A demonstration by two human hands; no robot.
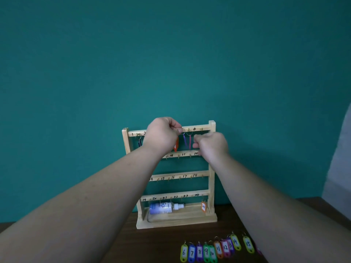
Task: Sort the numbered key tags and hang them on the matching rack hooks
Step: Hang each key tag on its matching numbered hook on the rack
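A wooden key rack with four rows of numbered hooks stands on the table against the wall. My left hand is at the top row and pinches the ring of an orange tag that hangs below it. Purple and pink tags hang just to its right. My right hand is blurred, its fingers curled beside the pink tag; whether it holds anything is unclear. A dark tag hangs near hook 1 and orange tag 24 on the bottom row.
Several coloured tags, from yellow 6 to yellow 15, lie in a row on the dark wooden table in front of the rack. A white spray bottle lies in the rack's base tray. A teal wall stands behind.
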